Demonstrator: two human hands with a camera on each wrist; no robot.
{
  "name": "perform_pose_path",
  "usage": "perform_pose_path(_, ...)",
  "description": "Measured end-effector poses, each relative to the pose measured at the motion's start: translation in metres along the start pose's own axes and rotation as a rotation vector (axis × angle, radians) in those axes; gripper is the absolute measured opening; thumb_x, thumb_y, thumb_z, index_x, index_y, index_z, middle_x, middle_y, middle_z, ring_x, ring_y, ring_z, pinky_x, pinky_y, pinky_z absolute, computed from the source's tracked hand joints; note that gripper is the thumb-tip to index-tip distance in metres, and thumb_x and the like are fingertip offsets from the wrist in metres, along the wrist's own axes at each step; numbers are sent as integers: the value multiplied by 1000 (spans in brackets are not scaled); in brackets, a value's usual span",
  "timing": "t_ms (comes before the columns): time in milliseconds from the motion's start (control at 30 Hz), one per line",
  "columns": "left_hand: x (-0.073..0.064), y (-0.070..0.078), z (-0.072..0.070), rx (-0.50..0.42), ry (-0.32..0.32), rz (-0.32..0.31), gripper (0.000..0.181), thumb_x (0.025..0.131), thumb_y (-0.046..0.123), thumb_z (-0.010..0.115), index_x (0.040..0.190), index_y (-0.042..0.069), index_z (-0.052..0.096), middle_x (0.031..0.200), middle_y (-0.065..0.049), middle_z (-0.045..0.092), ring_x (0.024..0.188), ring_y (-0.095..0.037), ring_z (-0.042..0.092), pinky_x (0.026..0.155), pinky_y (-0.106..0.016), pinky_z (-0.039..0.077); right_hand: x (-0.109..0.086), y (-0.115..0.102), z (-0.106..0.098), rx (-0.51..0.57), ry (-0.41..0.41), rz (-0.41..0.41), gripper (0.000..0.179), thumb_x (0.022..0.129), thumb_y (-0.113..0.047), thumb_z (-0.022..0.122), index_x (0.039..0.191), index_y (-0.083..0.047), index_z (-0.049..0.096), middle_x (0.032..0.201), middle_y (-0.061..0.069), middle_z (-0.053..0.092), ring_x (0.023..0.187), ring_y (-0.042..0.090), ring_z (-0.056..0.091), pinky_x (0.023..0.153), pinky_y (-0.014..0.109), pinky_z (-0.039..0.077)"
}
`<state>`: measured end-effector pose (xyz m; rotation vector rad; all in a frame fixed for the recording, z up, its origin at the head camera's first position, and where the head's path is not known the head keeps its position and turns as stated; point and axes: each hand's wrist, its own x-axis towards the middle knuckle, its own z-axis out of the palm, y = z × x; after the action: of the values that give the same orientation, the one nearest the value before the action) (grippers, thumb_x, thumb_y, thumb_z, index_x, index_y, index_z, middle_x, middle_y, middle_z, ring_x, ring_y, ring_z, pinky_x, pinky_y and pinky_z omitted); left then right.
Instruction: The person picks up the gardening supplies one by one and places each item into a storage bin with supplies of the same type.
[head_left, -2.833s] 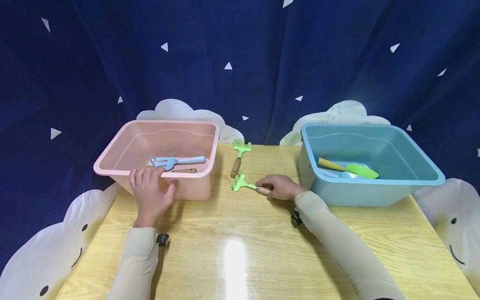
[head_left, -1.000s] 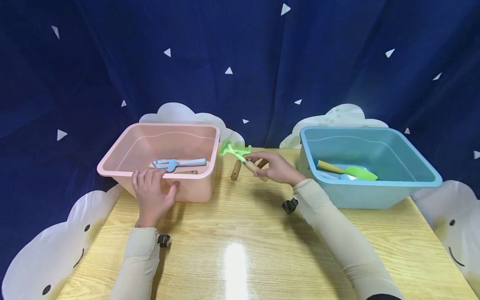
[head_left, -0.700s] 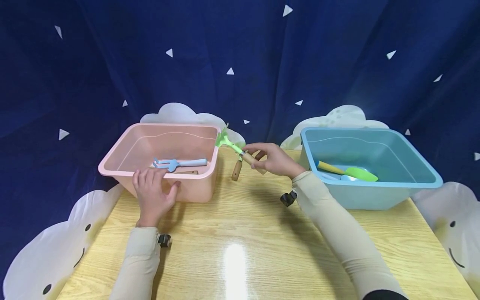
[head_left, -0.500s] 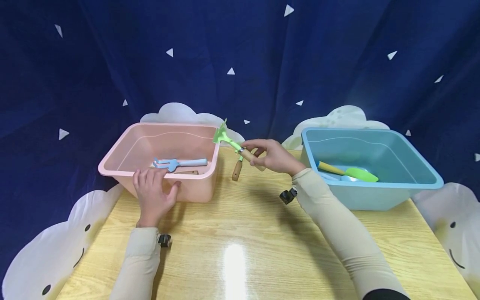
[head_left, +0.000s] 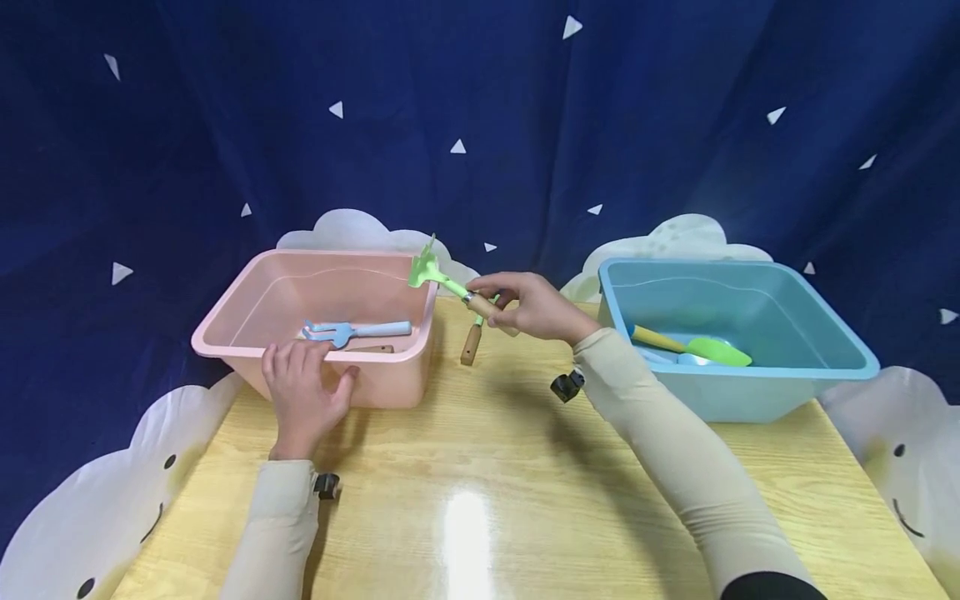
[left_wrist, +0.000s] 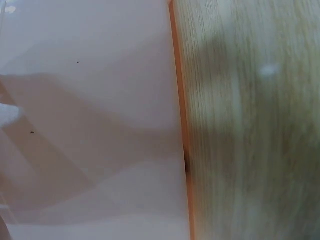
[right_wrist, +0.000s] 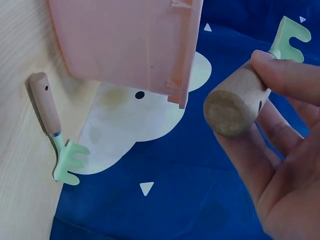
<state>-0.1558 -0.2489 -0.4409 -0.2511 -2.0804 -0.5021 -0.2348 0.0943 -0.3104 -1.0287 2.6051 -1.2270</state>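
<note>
My right hand (head_left: 536,307) pinches the wooden handle of a small hand rake (head_left: 429,268) between thumb and fingers, well above the table. Its green toothed head points left and overlaps the right rim of the pink bin (head_left: 420,375). In the right wrist view the butt of that handle (right_wrist: 227,112) faces the camera. My left hand (head_left: 303,392) grips the bin's front rim, fingers over the edge and thumb outside. Inside the bin lie a light-blue hand fork (head_left: 378,329) and a wooden-handled tool (head_left: 375,349), partly hidden by the front wall.
A second green rake (right_wrist: 47,105) with a wooden handle lies on the table between the bins. At the right stands a blue bin (head_left: 735,372) with a green trowel (head_left: 718,350), yellow-handled, and a light-blue tool (head_left: 693,360). A dark-blue curtain (head_left: 525,125) hangs behind.
My right hand has lifted the hand rake off the table and carried it up and left to the pink bin's right rim. The left hand has stayed on the front rim.
</note>
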Motion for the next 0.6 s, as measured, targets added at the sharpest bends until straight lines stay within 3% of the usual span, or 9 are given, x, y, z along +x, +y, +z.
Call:
perform_pose_path(400,-1,-2,-4,-2,-6,-4,44,78,34,67,105,0,62,102,-19,61,106,-41,48,113,-59,21,12,-7,10,-44,-13,-50,48,84,0,72,129,-16,66,106,7,72,78,15,68,62,25,52)
perform_pose_path(600,0,-1,-1,-11,-4,-2,43,78,33,68,106,0,63,102,-19,62,106,-41,48,113,-61,21,17,-16,5,-66,-40,-39,47,86,-4,72,130,-20,65,108,5,73,82,15,71,65,27,54)
